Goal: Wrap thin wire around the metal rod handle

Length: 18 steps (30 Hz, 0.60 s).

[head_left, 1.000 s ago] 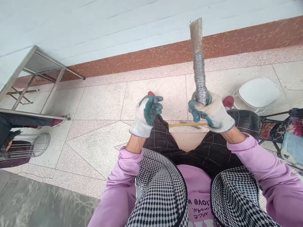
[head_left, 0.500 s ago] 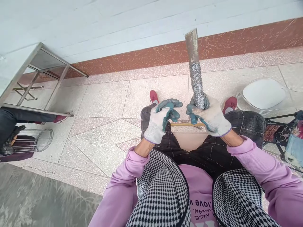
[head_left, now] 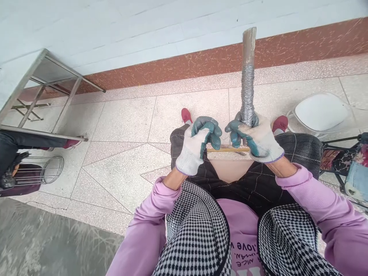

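Observation:
My right hand (head_left: 257,138), in a white glove with a green palm, is wrapped round the lower end of an upright grey rod (head_left: 248,73). Thin silver wire is wound tightly round the rod's middle. My left hand (head_left: 199,143), gloved the same way, hovers just left of the rod over my left knee with its fingers curled into a pinch; whether it holds the wire's end is too fine to see. A thin yellow stick (head_left: 227,150) lies across my lap below both hands.
A metal frame table (head_left: 43,96) stands at the left by the wall. A round wire cage (head_left: 43,172) lies on the floor beside another person's leg (head_left: 17,140). A white plastic chair (head_left: 319,113) and a bag with floral cloth (head_left: 353,161) are at the right.
My left hand moved right from beside my knee toward the rod and curled its fingers. The rod tilted left, then swung back upright and slightly right.

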### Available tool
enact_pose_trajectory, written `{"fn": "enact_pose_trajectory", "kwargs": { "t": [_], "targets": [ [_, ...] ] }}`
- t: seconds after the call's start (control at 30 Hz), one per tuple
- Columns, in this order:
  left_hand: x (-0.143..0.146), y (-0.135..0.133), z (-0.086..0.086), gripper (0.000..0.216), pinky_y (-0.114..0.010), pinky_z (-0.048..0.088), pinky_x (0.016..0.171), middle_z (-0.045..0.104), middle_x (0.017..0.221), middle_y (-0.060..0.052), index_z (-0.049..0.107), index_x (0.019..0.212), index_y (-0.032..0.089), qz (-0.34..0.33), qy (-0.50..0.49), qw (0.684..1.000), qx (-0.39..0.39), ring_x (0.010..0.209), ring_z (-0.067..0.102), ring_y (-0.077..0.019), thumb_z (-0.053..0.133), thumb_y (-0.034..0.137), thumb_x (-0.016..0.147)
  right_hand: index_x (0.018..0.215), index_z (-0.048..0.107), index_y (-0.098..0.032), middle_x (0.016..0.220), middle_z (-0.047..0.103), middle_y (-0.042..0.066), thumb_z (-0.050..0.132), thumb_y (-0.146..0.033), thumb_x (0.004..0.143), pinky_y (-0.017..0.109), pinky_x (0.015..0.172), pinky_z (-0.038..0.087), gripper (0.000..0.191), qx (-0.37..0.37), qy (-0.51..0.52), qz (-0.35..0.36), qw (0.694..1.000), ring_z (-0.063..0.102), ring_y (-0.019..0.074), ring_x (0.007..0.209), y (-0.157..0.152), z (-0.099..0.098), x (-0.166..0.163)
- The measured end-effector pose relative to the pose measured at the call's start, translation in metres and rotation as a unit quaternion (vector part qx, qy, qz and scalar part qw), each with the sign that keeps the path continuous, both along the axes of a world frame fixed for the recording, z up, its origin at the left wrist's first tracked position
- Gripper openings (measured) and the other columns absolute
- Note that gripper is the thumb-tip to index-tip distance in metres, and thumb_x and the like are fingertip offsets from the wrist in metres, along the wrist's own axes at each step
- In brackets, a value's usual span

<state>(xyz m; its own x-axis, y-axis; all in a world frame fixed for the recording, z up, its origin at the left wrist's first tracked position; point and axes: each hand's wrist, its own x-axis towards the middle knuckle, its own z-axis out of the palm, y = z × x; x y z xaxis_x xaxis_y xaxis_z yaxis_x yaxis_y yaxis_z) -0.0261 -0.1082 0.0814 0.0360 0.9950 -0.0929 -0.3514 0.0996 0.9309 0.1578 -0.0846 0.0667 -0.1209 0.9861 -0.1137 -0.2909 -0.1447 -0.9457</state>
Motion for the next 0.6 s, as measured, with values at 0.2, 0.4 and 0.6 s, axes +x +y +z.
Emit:
{"fn": "enact_pose_trajectory", "kwargs": {
  "t": [0.2,0.4,0.6],
  "targets": [
    [0.000,0.005,-0.007,0.025,-0.024,0.060,0.055,0.075,0.084,-0.002,0.079,0.104,0.017,-0.001,0.030,0.999,-0.042,0.059,0.069,-0.0119,0.084,0.031,0.084,0.085,0.060,-0.029,0.083,0.079,0.000,0.091,-0.031,0.080,0.027,0.041,0.051,0.031,0.059,-0.005,-0.117,0.991,0.070,0.0182,0.059,0.009,0.010,0.016],
    [0.012,0.005,0.003,0.019,-0.022,0.057,0.050,0.075,0.080,-0.002,0.081,0.100,0.015,-0.030,0.023,0.997,-0.071,0.055,0.067,-0.0109,0.079,0.022,0.083,0.090,0.061,-0.033,0.094,0.080,0.001,0.088,-0.037,0.086,0.040,0.061,0.066,0.027,0.133,-0.063,-0.187,0.971,0.074,0.0231,0.074,0.010,0.019,0.026],
    [0.020,0.004,0.015,0.043,-0.023,0.061,0.062,0.077,0.084,-0.001,0.082,0.122,0.012,-0.083,0.021,0.995,-0.053,0.063,0.071,-0.0109,0.079,0.018,0.080,0.089,0.058,-0.031,0.091,0.078,0.003,0.084,-0.034,0.089,0.045,0.067,0.065,0.026,0.134,-0.095,-0.216,0.963,0.072,0.0230,0.073,0.018,0.015,0.029]
  ]
}}
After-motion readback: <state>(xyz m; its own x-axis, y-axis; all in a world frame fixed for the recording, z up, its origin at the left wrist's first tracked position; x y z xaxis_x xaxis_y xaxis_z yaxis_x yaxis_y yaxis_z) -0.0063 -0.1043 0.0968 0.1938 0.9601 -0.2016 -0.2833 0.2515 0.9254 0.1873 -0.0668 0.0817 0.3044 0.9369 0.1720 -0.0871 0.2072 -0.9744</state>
